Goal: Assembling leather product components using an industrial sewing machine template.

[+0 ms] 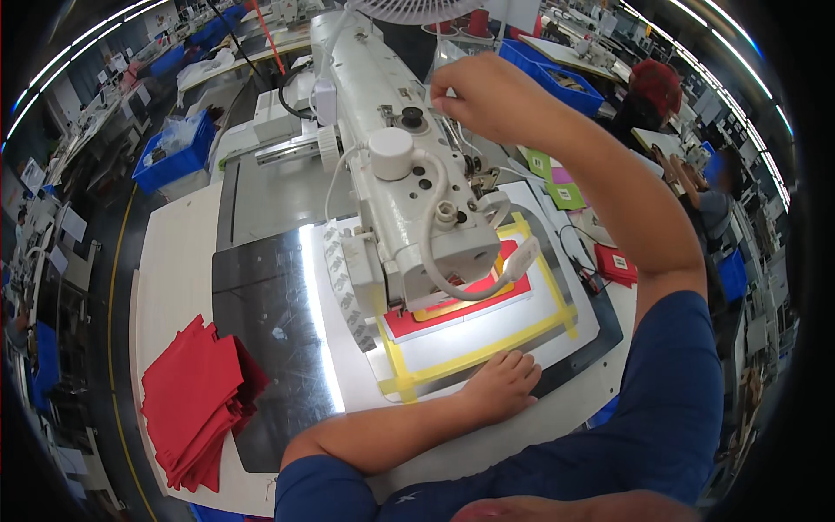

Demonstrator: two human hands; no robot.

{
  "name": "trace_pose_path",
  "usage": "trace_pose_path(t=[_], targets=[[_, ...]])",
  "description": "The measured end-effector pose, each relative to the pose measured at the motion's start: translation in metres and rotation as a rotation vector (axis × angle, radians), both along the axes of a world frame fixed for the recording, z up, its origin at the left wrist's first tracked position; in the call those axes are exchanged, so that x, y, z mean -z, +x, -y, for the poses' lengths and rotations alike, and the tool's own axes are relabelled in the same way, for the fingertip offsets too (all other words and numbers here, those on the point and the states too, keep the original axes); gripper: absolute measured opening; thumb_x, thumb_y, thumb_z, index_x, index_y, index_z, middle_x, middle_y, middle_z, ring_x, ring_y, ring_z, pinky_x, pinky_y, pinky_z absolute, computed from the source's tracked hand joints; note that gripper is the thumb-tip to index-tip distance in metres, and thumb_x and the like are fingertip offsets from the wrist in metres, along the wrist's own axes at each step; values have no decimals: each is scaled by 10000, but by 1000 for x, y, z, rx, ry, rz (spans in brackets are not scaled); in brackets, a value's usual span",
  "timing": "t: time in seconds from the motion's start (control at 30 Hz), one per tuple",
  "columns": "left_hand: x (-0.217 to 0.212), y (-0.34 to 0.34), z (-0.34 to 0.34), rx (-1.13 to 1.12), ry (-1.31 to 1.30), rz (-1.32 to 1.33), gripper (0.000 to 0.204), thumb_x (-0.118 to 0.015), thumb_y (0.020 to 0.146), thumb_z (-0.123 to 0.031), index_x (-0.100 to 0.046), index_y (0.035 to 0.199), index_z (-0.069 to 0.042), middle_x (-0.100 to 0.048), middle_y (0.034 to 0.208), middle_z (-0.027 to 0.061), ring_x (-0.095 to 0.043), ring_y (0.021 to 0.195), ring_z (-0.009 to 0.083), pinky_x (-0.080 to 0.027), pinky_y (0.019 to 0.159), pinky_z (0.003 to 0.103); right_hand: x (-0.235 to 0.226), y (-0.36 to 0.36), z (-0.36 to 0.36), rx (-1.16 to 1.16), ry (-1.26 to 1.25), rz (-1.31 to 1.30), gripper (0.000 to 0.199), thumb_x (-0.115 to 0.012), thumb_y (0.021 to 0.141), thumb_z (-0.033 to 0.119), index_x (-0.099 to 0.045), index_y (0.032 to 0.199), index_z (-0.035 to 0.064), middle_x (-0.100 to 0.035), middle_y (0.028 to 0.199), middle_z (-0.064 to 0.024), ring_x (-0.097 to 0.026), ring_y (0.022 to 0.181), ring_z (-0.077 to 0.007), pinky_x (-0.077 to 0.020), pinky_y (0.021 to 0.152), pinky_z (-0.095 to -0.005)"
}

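Observation:
My left hand lies flat, fingers together, on the near edge of a clear template frame edged with yellow tape. A red fabric piece sits clamped in that frame under the head of a white industrial sewing machine. My right hand is raised above the machine's top, fingers pinched near the thread guides; a thread between them is too thin to make out. A shiny metal bed plate surrounds the frame.
A stack of red fabric pieces lies at the table's left front. Green and pink tags and a small red piece sit right of the machine. Blue bins stand behind. Another person in a red cap sits at the far right.

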State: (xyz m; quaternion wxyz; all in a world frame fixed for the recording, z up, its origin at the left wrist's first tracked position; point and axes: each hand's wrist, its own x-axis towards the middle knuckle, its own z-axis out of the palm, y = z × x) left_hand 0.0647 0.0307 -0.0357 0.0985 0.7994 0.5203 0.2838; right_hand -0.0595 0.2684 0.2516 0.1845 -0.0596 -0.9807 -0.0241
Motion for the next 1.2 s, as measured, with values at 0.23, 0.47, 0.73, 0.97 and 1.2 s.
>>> trace_pose_path(t=[0.23, 0.47, 0.73, 0.97, 1.2], targets=[[2, -2, 1, 21, -42, 26, 592, -756, 925, -397, -619, 1360, -19, -610, 1273, 147, -562, 1249, 309, -437, 1086, 427, 3, -52, 25, -139, 123, 39, 121, -690, 958, 144, -752, 963, 39, -703, 969, -147, -695, 1002, -365, -548, 886, -466], [2, 3, -1, 18, -38, 50, 594, -774, 907, -383, -619, 1342, -9, -607, 1276, 144, -556, 1259, 304, -421, 1104, 429, -18, -19, 19, 46, 231, 252, 86, -679, 945, 96, -728, 929, 27, -673, 989, -146, -682, 1018, -361, -543, 896, -468], [0, -2, 0, 11, -46, 31, 583, -782, 891, -386, -628, 1310, -11, -602, 1255, 122, -551, 1229, 283, -419, 1081, 415, -12, -55, 43, -60, 404, 176, 67, -710, 916, 56, -689, 968, 19, -645, 1024, -140, -668, 983, -358, -541, 865, -457], [5, 5, -3, 5, -20, 21, 562, -783, 889, -392, -635, 1279, -15, -604, 1240, 112, -547, 1211, 278, -418, 1067, 409, -20, -16, 15, -42, 167, 186, 67, -721, 908, 50, -672, 927, 9, -638, 952, -138, -655, 961, -350, -528, 846, -451], [3, 4, -1, 4, -18, 3, 546, -778, 896, -394, -635, 1268, -21, -600, 1237, 110, -547, 1194, 272, -420, 1048, 403, -11, -50, 22, -91, 266, 141, 74, -707, 923, 74, -689, 949, 7, -666, 955, -150, -648, 1000, -356, -528, 852, -450]])
